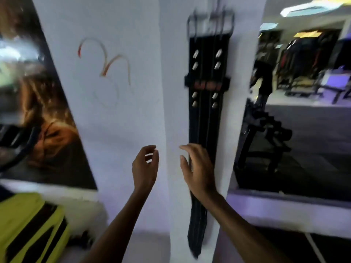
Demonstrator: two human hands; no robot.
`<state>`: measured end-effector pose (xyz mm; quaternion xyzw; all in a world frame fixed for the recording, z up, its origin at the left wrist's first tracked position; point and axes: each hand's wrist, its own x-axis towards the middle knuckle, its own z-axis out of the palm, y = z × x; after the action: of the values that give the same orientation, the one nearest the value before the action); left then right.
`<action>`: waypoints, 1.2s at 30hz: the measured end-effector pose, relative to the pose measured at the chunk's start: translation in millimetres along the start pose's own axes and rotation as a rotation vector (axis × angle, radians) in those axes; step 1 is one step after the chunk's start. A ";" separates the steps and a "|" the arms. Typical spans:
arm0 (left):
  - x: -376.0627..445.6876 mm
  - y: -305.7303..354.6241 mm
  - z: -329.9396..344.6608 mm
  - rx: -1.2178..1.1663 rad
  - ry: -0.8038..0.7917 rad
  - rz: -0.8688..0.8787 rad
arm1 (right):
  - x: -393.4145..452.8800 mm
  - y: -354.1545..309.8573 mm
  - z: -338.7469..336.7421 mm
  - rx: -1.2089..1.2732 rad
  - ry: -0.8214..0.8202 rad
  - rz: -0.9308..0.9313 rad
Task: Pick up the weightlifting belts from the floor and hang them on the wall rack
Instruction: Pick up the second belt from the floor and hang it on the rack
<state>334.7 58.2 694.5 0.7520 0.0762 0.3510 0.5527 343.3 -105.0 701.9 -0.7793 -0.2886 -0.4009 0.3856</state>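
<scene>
While black weightlifting belts (206,118) hang from the wall rack (209,18) above, the right hand (198,170) hovers spread and empty before them. Just beside it, the left hand (145,168) curls loosely, holding nothing.

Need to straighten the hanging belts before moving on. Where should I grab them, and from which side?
Grip the belts on the flat strap below the studs, near where the right hand hovers open. Come from the front and pinch across the width. They hang straight against the pillar, so the back is shut off. Avoid the buckles on the rack. The left hand is open, free to steady.
</scene>
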 end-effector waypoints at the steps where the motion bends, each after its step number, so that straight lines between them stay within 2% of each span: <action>1: -22.0 -33.4 -16.0 0.056 -0.001 -0.070 | -35.8 -3.6 17.7 0.010 -0.095 0.026; 6: -145.0 -178.0 -114.9 0.298 -0.003 -0.424 | -205.8 -35.5 101.1 0.068 -0.548 0.211; 14: -327.6 -349.6 -264.8 0.469 -0.021 -0.847 | -453.2 -91.2 224.9 0.048 -1.139 0.404; 22: -490.9 -552.0 -349.3 0.539 0.060 -1.182 | -704.5 -127.9 355.9 0.116 -1.503 0.457; 27: -595.7 -688.3 -373.0 0.546 0.206 -1.377 | -864.0 -130.6 437.6 0.123 -1.744 0.433; 32: -686.3 -793.9 -386.4 0.448 0.375 -1.590 | -990.0 -141.8 490.1 0.148 -1.898 0.413; 34: -708.7 -821.3 -388.3 0.367 0.443 -1.637 | -1027.7 -150.6 505.7 0.182 -1.962 0.407; 36: -721.7 -839.8 -389.2 0.270 0.454 -1.653 | -1057.5 -158.5 518.1 0.191 -2.009 0.322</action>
<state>-209.4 315.2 -313.2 0.4265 0.7475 -0.0337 0.5081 -110.1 262.5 -333.1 -0.7510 -0.4011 0.5192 0.0754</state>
